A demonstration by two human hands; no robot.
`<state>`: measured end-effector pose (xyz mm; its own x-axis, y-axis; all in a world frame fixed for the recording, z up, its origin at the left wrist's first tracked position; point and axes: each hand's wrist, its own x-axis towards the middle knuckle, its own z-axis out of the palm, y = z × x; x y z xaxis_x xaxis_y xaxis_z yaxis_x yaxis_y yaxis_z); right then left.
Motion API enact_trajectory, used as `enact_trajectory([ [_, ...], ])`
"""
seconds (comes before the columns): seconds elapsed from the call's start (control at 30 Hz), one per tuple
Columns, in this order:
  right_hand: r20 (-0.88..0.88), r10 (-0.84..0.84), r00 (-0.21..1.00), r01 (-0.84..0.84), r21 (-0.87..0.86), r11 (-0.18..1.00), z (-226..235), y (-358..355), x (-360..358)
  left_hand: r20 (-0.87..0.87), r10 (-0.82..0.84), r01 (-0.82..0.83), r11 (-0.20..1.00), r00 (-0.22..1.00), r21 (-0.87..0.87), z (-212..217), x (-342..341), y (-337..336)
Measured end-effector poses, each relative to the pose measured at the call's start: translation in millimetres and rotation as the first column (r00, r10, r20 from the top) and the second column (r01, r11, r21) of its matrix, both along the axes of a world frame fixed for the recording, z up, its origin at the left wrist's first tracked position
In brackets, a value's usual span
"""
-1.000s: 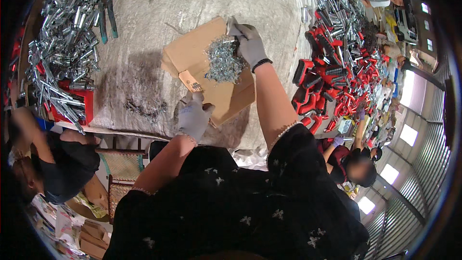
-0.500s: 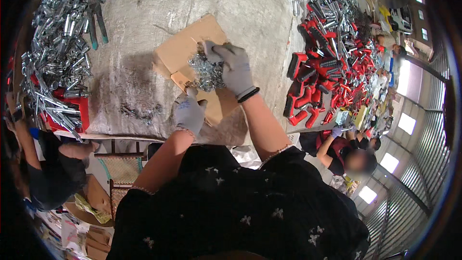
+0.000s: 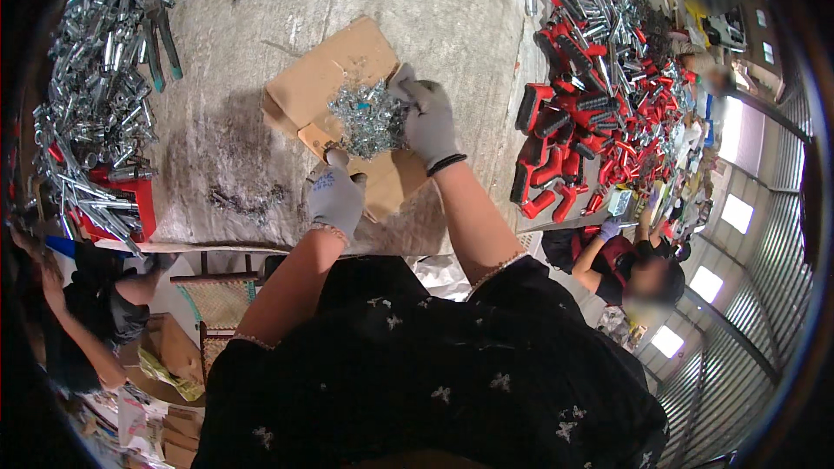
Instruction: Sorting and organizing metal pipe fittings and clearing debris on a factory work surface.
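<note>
Where cardboard [image 3: 323,78] lies, flanking tube heaps [image 3: 95,95]

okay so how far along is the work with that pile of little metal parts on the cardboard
Done: small shiny parts sit heaped on the cardboard sheet. In hand: the gloved right hand rests on the heap, and the gloved left hand is at the cardboard's near edge. Left: the heap remains unsorted.

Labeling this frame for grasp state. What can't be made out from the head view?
- Right hand: palm and fingertips hidden by its own glove back and the metal parts pile; grip unclear.
- Left hand: fingers curl under at the cardboard edge; contact unclear.
- Individual parts: too small to tell.
</note>
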<state>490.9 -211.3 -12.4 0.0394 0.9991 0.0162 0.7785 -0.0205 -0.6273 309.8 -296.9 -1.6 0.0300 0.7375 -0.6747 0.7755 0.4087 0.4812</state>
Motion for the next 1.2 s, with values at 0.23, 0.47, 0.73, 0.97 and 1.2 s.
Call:
enact_trajectory([
  [0.23, 0.147, 0.171, 0.974, -0.178, 0.036, 0.983, 29.3, -33.4, -37.1, -0.025, 0.021, -0.019, 0.998, 0.999, 0.058, -2.6, 1.5, -2.3],
  [0.47, -0.095, 0.081, 0.992, -0.079, 0.026, 0.997, 33.3, -36.6, -2.9, 0.001, 0.057, -0.057, 0.998, 0.998, 0.012, -2.6, 3.5, -7.3],
  [0.73, -0.471, -0.298, 0.83, 0.189, -0.265, 0.946, 65.0, -30.4, 13.0, 0.424, 0.237, -0.253, 0.967, 0.874, -0.018, 1.0, 7.9, -17.5],
  [0.97, -0.333, -0.084, 0.939, 0.075, -0.041, 0.996, 71.0, -30.1, 8.1, 0.359, 0.263, -0.313, 0.945, 0.896, 0.089, 13.6, -2.6, -24.5],
  [1.2, -0.583, -0.259, 0.77, 0.027, -0.376, 0.926, 75.0, -49.4, -57.6, 0.25, 0.181, -0.26, 0.906, 0.951, 0.335, 20.6, -35.7, -23.9],
])
